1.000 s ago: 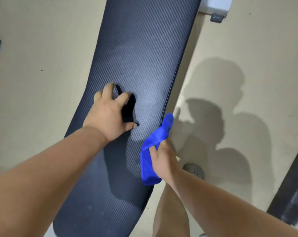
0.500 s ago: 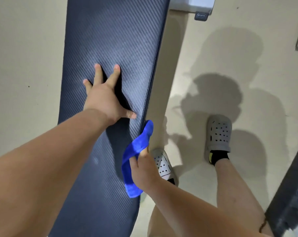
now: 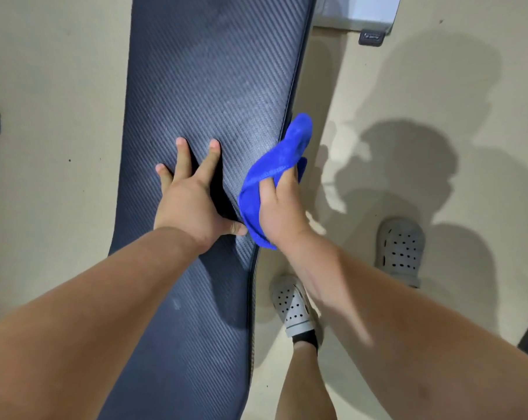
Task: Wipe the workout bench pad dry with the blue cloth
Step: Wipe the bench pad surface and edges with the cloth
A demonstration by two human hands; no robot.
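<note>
A: Hands?
B: The left hand (image 3: 193, 204) lies flat on the bench pad (image 3: 214, 71), fingers spread, holding nothing. The right hand (image 3: 282, 213) is clamped round the bunched blue cloth (image 3: 290, 147).
A: Cloth position?
B: At the pad's right edge, level with the left hand, partly off the pad.
A: Progress?
B: Judged early. The cloth is not spread on the surface. Hazy patches show on the pad's far part, and there is a small mark on its near part. Most of the pad seems left to wipe.

The left grip (image 3: 193, 204) presses flat on the dark surface (image 3: 214, 71); the right grip (image 3: 282, 213) holds the blue cloth (image 3: 290, 147) at its right edge.
</note>
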